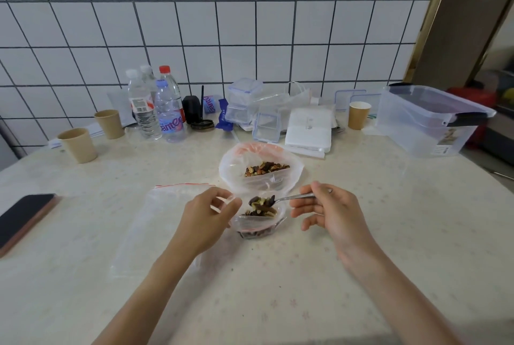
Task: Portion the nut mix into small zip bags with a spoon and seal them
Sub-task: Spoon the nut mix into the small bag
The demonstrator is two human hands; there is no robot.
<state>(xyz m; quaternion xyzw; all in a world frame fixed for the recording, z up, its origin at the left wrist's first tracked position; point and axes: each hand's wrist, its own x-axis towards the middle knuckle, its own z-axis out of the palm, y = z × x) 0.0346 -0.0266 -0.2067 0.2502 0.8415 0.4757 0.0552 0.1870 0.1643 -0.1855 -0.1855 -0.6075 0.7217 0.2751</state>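
Centrally, on a pale, speckled stone-look worktop, two bare hands work over a small zip bag. That bag is clear, soft plastic, standing open-mouthed and partly filled with dark and tan nut mix. The left hand pinches the bag's left rim between thumb and fingertips, holding the mouth open. The right hand grips a slim metal spoon by its handle, with the lower fingers loosely spread. The spoon's long axis runs nearly level, handle to the right and bowl pointing left, and the bowl sits heaped with nuts just above the bag's mouth. The hands are apart, one on either side of the bag.

Just behind it stands a larger, crinkled, translucent source bag, rounded and slumped open, with more nuts inside. To the left lies a flat stack of empty zip bags with a red seal strip along the far edge. A dark phone rests at the left edge. Along the white tiled wall stand plastic water bottles, paper cups and clear lidded boxes.
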